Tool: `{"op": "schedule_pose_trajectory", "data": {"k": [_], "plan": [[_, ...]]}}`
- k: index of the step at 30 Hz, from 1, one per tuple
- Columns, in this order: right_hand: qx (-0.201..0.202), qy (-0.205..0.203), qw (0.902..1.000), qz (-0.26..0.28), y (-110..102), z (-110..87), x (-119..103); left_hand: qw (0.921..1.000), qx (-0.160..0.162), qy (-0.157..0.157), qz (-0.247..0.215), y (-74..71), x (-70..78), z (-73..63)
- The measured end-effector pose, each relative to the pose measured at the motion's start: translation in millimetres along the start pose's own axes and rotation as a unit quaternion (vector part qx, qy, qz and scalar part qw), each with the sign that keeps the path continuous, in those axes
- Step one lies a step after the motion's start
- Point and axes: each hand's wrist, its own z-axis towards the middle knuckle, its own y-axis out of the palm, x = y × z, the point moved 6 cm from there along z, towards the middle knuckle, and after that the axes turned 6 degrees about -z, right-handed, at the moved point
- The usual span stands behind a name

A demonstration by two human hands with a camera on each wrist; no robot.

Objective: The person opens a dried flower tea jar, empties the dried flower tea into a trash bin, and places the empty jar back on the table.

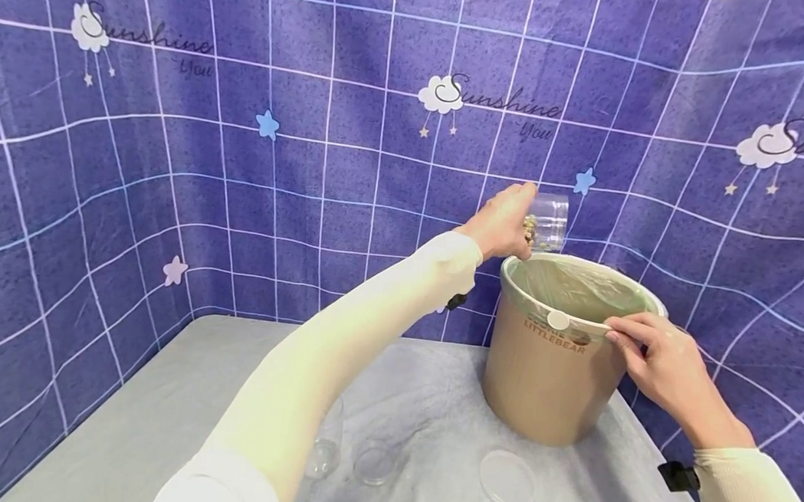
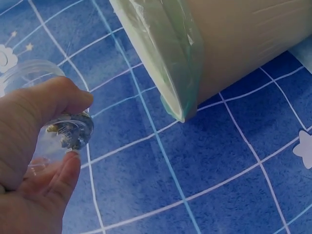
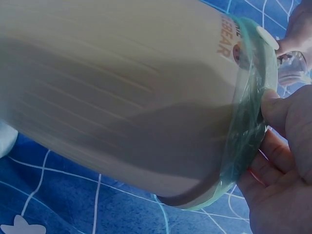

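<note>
My left hand (image 1: 503,225) grips a clear jar (image 1: 551,220) tipped on its side, just above the far left rim of a tan bin (image 1: 545,390). Small brownish-grey bits (image 2: 70,134) are gathered inside the jar, near the fingers. A thin pale-green bag (image 1: 583,281) lines the bin and folds over its rim. At the near right of that rim, my right hand (image 1: 665,363) pinches the edge, thumb outside over the bag (image 3: 246,117). The bin stands upright; its bottom inside is hidden.
On the grey-covered table (image 1: 230,356) lie two clear round lids, one nearer the left sleeve (image 1: 374,464) and a larger lid (image 1: 507,480) in front of the bin. A second clear jar (image 1: 323,453) is partly hidden by the left sleeve. Blue patterned cloth (image 1: 311,161) hangs close behind.
</note>
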Motion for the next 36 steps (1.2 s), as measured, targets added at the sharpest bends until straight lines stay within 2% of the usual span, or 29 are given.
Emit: {"op": "schedule_pose_trajectory", "data": {"k": [4,7,16,26,32,36], "plan": [[0.0,0.003,1.0,0.001,0,-0.8,0,0.9992,-0.009,0.034,0.016,5.6,10.7,2.4],[-0.001,0.004,1.0,0.002,1,-0.9,1,0.9983,-0.011,0.047,0.031,8.3,14.8,4.1],[0.003,0.003,1.0,0.0,1,0.7,0,0.9969,-0.013,0.064,0.044,9.5,19.1,6.7],[0.005,-0.002,1.0,0.005,2,-2.6,2,0.9934,-0.03,0.075,0.082,26.3,18.1,6.5],[0.01,-0.002,0.9999,0.003,-1,-6.7,4,0.9874,-0.025,0.112,0.109,34.3,27.5,4.6],[0.01,-0.004,0.9999,0.006,2,-5.3,3,0.9856,-0.026,0.107,0.128,35.8,25.3,5.0]]}}
